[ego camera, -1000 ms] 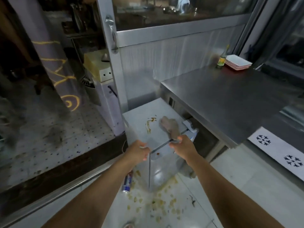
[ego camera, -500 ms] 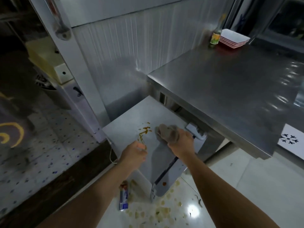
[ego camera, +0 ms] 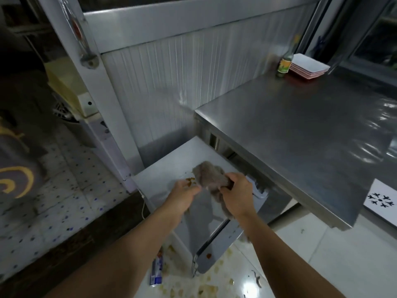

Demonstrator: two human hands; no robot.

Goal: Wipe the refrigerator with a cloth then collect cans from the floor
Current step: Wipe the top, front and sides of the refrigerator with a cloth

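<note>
The right hand [ego camera: 237, 195] grips a bunched grey cloth [ego camera: 211, 179], fingers curled round its near end, so that part of the cloth lies on top of the refrigerator [ego camera: 169, 179] and a tail hangs down below the wrist; the left hand [ego camera: 182, 195] comes in beside it, fingertips touching or pinching the cloth's left edge (I cannot tell whether they actually close on it). Just left of the cloth, on the refrigerator top, sits a brown sticky spill [ego camera: 190, 180], not yet wiped; a second brown spot [ego camera: 208, 255] marks the refrigerator's front face, low down. On the floor at the refrigerator's left foot lies a blue and white can [ego camera: 156, 271], and yellowish splashes [ego camera: 206, 282] spread across the tiles in front of the refrigerator. A steel counter [ego camera: 300, 136] overhangs the refrigerator's right side; at the counter's far end stand a bottle [ego camera: 284, 65] and stacked dishes [ego camera: 309, 66].

The risk, as I judge it: a bunched cloth smears the spill instead of lifting it; the hanging tail could drag residue down the front; the wet tiles invite a slip when stooping for the can.
</note>
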